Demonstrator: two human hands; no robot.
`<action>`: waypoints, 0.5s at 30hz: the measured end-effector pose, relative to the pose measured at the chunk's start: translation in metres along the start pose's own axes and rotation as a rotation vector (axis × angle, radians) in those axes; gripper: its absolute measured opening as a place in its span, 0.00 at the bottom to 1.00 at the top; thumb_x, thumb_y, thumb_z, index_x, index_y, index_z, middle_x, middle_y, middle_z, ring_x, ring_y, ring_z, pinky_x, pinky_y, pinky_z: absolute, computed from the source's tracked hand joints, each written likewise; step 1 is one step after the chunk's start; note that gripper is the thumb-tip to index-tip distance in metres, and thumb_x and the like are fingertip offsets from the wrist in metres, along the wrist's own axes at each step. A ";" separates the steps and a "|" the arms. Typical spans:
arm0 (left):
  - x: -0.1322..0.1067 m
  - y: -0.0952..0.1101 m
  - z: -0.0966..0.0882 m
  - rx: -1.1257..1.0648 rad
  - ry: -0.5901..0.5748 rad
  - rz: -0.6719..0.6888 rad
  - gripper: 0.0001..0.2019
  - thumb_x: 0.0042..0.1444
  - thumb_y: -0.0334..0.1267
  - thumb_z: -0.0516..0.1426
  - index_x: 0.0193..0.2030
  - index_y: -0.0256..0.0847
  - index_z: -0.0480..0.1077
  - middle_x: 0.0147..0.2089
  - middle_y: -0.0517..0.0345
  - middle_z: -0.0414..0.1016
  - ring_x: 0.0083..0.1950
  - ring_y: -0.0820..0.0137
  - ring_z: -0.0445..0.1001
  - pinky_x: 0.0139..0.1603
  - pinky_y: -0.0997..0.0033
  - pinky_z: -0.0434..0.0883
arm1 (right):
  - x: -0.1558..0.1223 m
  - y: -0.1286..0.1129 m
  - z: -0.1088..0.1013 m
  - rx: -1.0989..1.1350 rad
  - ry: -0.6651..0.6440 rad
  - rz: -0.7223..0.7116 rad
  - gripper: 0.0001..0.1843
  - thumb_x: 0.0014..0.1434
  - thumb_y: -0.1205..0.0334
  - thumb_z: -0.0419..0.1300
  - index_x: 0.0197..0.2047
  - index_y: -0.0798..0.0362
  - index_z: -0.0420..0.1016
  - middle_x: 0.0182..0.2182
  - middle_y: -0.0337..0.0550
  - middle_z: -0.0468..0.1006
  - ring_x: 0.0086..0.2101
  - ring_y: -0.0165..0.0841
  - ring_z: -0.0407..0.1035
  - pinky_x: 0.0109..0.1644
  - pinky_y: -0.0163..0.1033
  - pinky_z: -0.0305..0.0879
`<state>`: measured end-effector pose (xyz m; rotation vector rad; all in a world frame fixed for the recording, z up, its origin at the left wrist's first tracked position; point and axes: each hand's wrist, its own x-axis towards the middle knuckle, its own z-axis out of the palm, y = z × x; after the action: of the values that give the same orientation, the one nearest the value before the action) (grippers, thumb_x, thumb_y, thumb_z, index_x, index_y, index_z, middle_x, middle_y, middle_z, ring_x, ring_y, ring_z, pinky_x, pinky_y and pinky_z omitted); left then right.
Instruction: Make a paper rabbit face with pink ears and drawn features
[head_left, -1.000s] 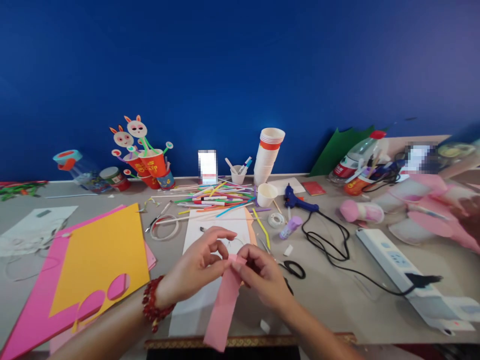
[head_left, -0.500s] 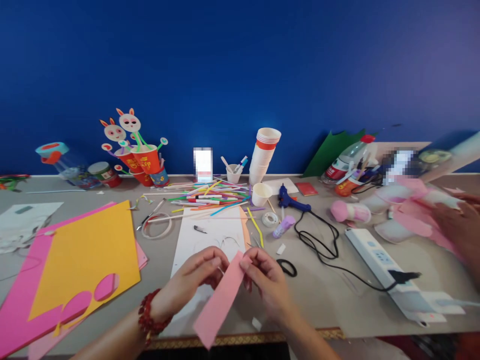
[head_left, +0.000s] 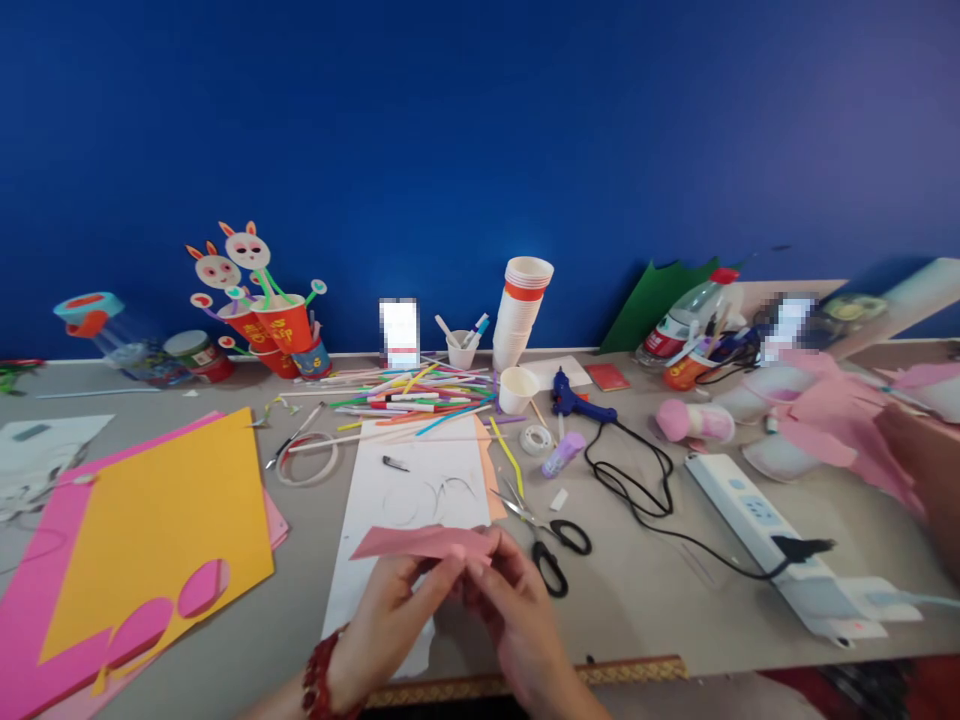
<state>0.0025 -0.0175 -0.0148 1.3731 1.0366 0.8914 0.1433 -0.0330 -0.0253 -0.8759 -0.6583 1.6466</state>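
Note:
Both my hands meet near the table's front edge and pinch one pink paper strip (head_left: 409,541). My left hand (head_left: 390,625), with a red bead bracelet at the wrist, grips it from below. My right hand (head_left: 510,610) pinches the strip's right end. The strip lies nearly level and points left, above a white sheet (head_left: 420,480) with pencil curves on it. Black-handled scissors (head_left: 551,545) lie just right of my right hand.
Yellow and pink card sheets (head_left: 157,520) lie at left. Straws and pens (head_left: 420,395), a stack of paper cups (head_left: 521,310), a blue glue gun (head_left: 574,400) with its cord, a power strip (head_left: 757,520) and rabbit cup crafts (head_left: 262,310) fill the table. Another person's hand (head_left: 922,460) works with pink paper at right.
The pink strip hung down toward the table edge; now it is swung up and points left. Both hands have drawn back toward me. The scissors are now uncovered.

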 end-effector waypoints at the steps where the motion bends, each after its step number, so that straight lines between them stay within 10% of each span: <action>1: 0.001 0.000 -0.001 0.001 0.005 -0.003 0.16 0.64 0.47 0.55 0.36 0.37 0.76 0.32 0.54 0.77 0.35 0.68 0.73 0.36 0.74 0.70 | -0.001 -0.005 -0.005 -0.107 -0.039 -0.031 0.18 0.55 0.49 0.68 0.30 0.52 0.66 0.24 0.34 0.68 0.24 0.25 0.62 0.29 0.30 0.60; 4: 0.004 0.005 -0.008 -0.071 0.038 0.001 0.18 0.62 0.49 0.56 0.31 0.35 0.75 0.28 0.55 0.76 0.31 0.70 0.72 0.34 0.74 0.70 | -0.004 -0.027 -0.033 -0.609 -0.128 -0.239 0.17 0.56 0.47 0.65 0.34 0.52 0.70 0.32 0.42 0.72 0.28 0.30 0.66 0.30 0.33 0.62; 9: 0.013 0.018 -0.024 -0.217 0.060 -0.081 0.17 0.59 0.49 0.59 0.31 0.35 0.74 0.27 0.54 0.76 0.29 0.70 0.74 0.33 0.73 0.71 | -0.013 -0.055 -0.101 -1.446 0.220 -0.400 0.16 0.60 0.49 0.60 0.44 0.51 0.70 0.44 0.48 0.74 0.30 0.35 0.72 0.32 0.38 0.67; 15: 0.023 0.019 -0.027 -0.234 -0.001 -0.086 0.14 0.60 0.45 0.59 0.34 0.34 0.75 0.29 0.52 0.79 0.31 0.69 0.75 0.35 0.73 0.71 | -0.013 -0.053 -0.123 -1.798 0.184 -0.381 0.13 0.61 0.50 0.55 0.42 0.50 0.69 0.39 0.47 0.78 0.34 0.42 0.77 0.31 0.41 0.69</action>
<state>-0.0135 0.0140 0.0042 1.1255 0.9508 0.9172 0.2757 -0.0357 -0.0510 -1.8625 -2.0482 0.2366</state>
